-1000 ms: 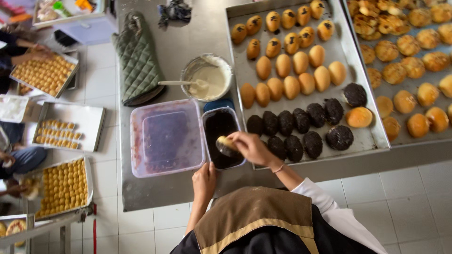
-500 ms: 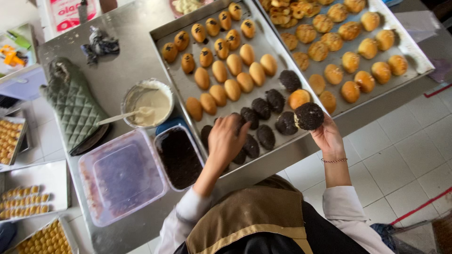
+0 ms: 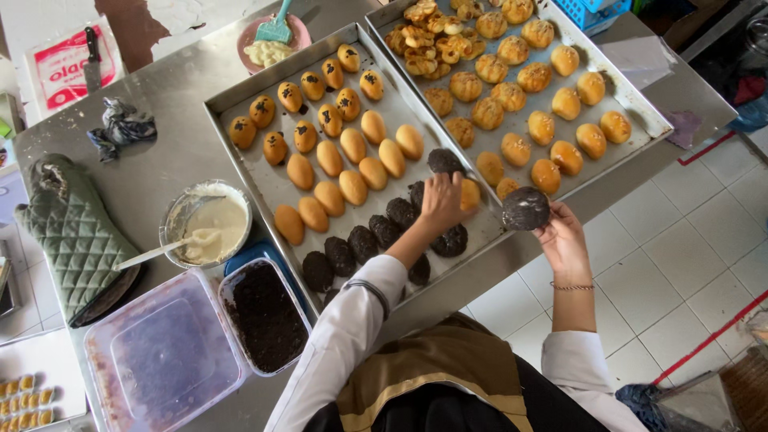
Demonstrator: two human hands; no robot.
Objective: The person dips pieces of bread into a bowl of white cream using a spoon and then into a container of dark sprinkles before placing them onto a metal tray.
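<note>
Nearest you, your right hand (image 3: 564,236) is clamped around a dark crumb-coated bun (image 3: 526,209), held just off the front edge of the tray (image 3: 264,172). Your left hand (image 3: 442,200) reaches onto that tray, fingers curled over a golden bun (image 3: 470,194) beside the dark row; whether it actually grips is hard to tell. Farther off sit plain golden buns (image 3: 352,186), then the second tray (image 3: 640,112).

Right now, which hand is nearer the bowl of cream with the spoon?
Left. The left hand rests on the tray among the dark buns, a few bun rows right of the cream bowl. The right hand holds a dark bun off the tray's edge, farther away.
</note>
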